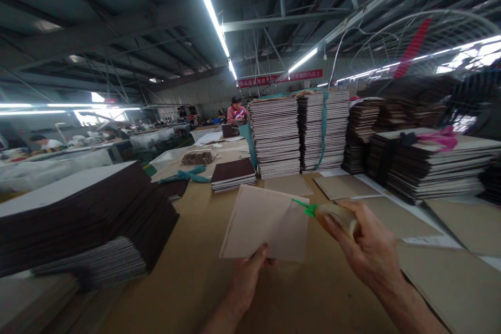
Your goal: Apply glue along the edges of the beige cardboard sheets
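My left hand [252, 271] pinches the lower edge of a pale, square board [266, 224], thumb on top and fingers underneath. The board is tilted up above the brown tabletop [188, 261]. In my right hand [370, 245] is a squeeze glue bottle [336, 217] with a green nozzle, my fingers wrapped round its body. The nozzle tip lies over the board's upper right corner; whether it touches cannot be told. Just beyond the board sits a short stack of dark brown covers [234, 173].
Tall bundled stacks of boards [274, 138] stand at the back. A large dark stack [97, 219] is on the left, another stack [434, 164] on the right. Flat boards [454, 276] lie at right. A fan [422, 47] stands behind, and a person [237, 112] is farther off.
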A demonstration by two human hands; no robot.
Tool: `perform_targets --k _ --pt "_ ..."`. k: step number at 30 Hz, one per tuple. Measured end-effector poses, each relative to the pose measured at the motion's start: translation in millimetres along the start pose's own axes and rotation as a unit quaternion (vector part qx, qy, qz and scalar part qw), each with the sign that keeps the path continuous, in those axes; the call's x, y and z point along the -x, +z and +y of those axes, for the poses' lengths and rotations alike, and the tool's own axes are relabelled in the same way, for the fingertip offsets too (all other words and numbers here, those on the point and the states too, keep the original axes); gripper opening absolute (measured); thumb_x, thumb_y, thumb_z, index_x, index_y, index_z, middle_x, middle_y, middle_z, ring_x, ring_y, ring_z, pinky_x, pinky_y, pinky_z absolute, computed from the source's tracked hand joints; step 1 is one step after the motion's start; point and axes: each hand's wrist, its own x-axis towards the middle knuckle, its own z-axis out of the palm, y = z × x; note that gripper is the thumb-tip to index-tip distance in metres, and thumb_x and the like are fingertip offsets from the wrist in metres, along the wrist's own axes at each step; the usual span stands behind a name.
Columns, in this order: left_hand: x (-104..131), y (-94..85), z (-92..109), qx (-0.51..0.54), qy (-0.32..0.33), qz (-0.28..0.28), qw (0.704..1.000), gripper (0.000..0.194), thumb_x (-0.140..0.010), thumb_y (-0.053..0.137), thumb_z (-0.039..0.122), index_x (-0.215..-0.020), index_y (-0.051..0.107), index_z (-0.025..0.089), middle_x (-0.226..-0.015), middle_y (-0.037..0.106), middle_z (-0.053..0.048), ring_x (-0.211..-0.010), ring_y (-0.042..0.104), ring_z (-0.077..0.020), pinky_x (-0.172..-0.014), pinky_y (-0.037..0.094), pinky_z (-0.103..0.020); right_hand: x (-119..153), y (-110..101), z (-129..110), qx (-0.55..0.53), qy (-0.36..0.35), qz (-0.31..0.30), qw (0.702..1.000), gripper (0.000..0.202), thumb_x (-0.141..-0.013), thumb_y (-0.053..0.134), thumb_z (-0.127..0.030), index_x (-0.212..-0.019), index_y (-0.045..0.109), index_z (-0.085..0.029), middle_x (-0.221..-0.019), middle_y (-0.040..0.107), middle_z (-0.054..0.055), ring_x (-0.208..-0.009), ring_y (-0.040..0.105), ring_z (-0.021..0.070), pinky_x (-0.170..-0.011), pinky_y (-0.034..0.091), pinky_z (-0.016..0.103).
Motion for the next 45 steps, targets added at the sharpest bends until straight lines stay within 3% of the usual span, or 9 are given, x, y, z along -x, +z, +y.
perform_targets --k 6,10,27,37,45 --pt "1 2.9 5 -0.030 0.004 0.015 0.999 0.033 -0.068 0.072 0.049 -0.077 0.072 0.017 -0.093 0.072 -0.010 -0.091 0.063 -0.0285 -0.075 0.052 -0.037 2 -5 9 0.033 0.022 0.017 0.999 0.044 -0.091 0.049 -0.061 -0.100 0.056 -0.019 -0.081 0.059 0.004 -0.060 0.053 0.0180 -0.056 0.039 0.029" --pt "3 6.1 10 -0.018 0.018 0.017 1.000 0.034 -0.067 0.073 0.047 -0.082 0.071 0.017 -0.094 0.071 -0.009 -0.082 0.064 -0.0262 -0.071 0.053 -0.037 2 -2 8 0.013 0.012 0.013 1.000 0.042 -0.091 0.050 -0.059 -0.102 0.056 -0.019 -0.085 0.059 0.003 -0.068 0.056 0.0183 -0.060 0.041 0.029" --pt "1 5.6 9 0.029 0.004 0.013 0.999 0.040 -0.066 0.074 0.046 -0.090 0.068 0.015 -0.097 0.068 -0.011 -0.085 0.063 -0.0264 -0.066 0.053 -0.035 4 -8 17 0.043 0.030 0.016 0.999 0.049 -0.090 0.046 -0.065 -0.101 0.055 -0.018 -0.081 0.057 0.004 -0.055 0.048 0.0166 -0.055 0.036 0.029" --pt "0 6.8 10 0.059 0.000 0.018 0.998 0.038 -0.064 0.076 0.043 -0.091 0.069 0.017 -0.096 0.069 -0.010 -0.084 0.063 -0.0274 -0.065 0.053 -0.038 4 -5 14 -0.001 0.025 0.014 1.000 0.038 -0.089 0.055 -0.056 -0.100 0.056 -0.020 -0.087 0.059 0.003 -0.072 0.056 0.0199 -0.063 0.040 0.030" --pt "2 8.3 16 0.109 -0.014 0.016 0.994 0.033 -0.065 0.078 0.036 -0.090 0.067 0.018 -0.094 0.069 -0.007 -0.083 0.063 -0.0239 -0.062 0.053 -0.033 6 -7 19 0.021 0.038 0.026 0.999 0.043 -0.088 0.052 -0.061 -0.099 0.056 -0.019 -0.078 0.055 0.002 -0.059 0.049 0.0179 -0.057 0.037 0.030"
